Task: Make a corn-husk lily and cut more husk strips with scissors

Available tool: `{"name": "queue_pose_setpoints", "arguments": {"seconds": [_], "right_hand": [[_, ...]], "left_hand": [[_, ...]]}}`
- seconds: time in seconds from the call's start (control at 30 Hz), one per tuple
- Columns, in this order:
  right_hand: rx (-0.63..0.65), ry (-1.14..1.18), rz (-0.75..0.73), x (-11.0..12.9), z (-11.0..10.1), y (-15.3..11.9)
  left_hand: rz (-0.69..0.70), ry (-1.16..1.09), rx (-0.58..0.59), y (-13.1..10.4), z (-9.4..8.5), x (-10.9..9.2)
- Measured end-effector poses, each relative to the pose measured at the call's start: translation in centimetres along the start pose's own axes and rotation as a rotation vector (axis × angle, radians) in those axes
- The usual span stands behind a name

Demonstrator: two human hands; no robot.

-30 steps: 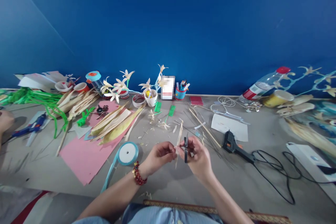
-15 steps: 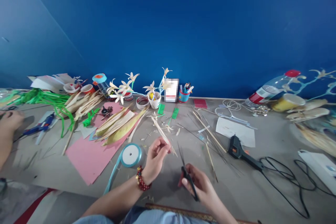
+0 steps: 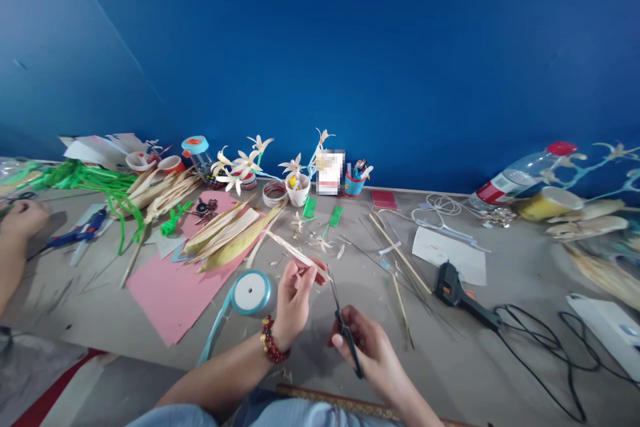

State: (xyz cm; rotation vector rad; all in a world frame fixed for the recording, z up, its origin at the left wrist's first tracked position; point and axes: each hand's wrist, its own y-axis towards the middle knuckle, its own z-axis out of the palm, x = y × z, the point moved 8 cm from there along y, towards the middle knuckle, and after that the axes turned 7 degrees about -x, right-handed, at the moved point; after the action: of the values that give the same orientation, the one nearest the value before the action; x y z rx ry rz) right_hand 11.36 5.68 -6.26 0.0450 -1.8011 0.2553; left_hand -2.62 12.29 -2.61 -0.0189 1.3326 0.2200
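Pinched in the fingers of my left hand [image 3: 296,297] is a narrow strip of pale corn husk [image 3: 287,245], slanting from upper left down to the right. My right hand [image 3: 363,341] grips a pair of black-handled scissors [image 3: 345,332], blades pointing up. The blades meet the strip's right end; I cannot tell whether they are closed on it. Beside my left wrist lies a spool of blue ribbon [image 3: 251,292]. Beyond my hands, small pale husk flowers [image 3: 320,241] and scraps lie on the grey table.
Pink paper [image 3: 165,297] and dried corn husks [image 3: 233,240] lie to the left. A black glue gun [image 3: 457,290] with a looping cord [image 3: 537,347] is at right. Husk flowers stand in a white cup [image 3: 297,192] at the back. Another person's hand [image 3: 25,223] is at far left.
The husk strip has swung so its far end points more to the left. My right hand has brought the scissors left and slightly up, against the strip's near end.
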Motion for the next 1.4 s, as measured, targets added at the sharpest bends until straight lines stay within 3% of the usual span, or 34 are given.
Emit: {"name": "queue_pose_setpoints", "arguments": {"seconds": [0.23,0.6,1.4], "right_hand": [[-0.016,0.017,0.073,0.0,-0.4,0.6],[-0.019,0.146,0.114,0.7,0.1,1.0],[-0.034,0.085,0.147,-1.1,-1.1,0.4]], "left_hand": [[-0.002,0.045,0.088,-0.4,0.8,-0.6],[-0.062,0.037,0.083,-0.6,1.0,-0.2],[-0.087,-0.036,0.154,-0.5,1.3,-0.2]]}}
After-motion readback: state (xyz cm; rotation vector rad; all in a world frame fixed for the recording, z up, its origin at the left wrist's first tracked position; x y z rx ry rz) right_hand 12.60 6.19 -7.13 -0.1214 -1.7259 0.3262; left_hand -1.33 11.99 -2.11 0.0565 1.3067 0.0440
